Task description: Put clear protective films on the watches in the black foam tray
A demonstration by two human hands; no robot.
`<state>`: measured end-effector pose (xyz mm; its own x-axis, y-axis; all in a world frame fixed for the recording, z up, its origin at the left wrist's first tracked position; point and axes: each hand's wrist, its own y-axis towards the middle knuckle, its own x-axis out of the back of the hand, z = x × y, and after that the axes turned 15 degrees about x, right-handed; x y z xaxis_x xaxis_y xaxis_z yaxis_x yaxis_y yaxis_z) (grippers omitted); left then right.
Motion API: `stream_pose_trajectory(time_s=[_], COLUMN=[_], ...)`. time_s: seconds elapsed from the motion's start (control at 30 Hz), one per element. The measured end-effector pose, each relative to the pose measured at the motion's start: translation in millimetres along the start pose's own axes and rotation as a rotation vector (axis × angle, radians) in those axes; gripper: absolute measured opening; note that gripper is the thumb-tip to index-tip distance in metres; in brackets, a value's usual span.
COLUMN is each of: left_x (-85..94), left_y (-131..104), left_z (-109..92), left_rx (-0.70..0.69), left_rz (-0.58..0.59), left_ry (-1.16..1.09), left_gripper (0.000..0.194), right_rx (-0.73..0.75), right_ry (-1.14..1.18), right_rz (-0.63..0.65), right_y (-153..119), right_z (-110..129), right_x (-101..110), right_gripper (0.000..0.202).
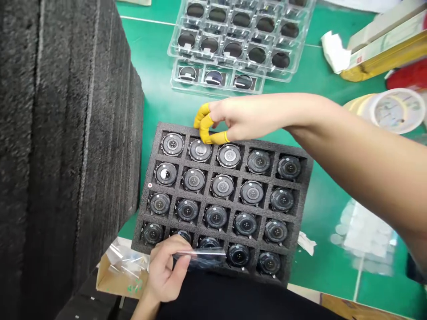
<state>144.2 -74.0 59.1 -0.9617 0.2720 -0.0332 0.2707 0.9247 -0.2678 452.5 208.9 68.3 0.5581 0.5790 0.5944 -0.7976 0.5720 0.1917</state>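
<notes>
My left hand [170,269], at the bottom, pinches a clear plastic sheet [207,258] between thumb and fingers, over the front row of a dark foam tray [308,178]. Round watch bodies sit back side up in the tray's square compartments. My right hand [230,120] reaches in from the right, with yellow finger cots on its thumb and fingers. Its bent fingertips come together at the upper rim of a watch body [200,152] in the back row. Whether anything small is between them is hidden.
Clear plastic trays [287,73] with dark round lenses lie beyond the foam tray. A tall stack of dark foam [66,111] rises at the left. Tape rolls [396,111] and a round-label sheet [370,235] are at the right. A cardboard box [113,280] holds plastic scraps.
</notes>
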Motion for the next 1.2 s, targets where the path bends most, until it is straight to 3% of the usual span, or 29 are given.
stream_pose_trajectory(time_s=[0.1,0.27,1.2], left_x=[-1.5,-7.0,-18.4], left_y=[1,1,16], left_z=[-1,-2,-1], left_rx=[-0.008,-0.022,-0.149], left_rz=[-0.022,-0.065,-0.175], left_ry=[0.011,0.028,0.082], left_gripper=[0.016,0.015,0.018], right_rx=[0.023,-0.014,0.009], right_ry=[0.063,0.049,0.071], right_rz=[0.173,0.197,0.081], right_y=[8,13,5], right_z=[8,24,2], right_x=[12,13,-4], right_gripper=[0.014,0.017,0.017])
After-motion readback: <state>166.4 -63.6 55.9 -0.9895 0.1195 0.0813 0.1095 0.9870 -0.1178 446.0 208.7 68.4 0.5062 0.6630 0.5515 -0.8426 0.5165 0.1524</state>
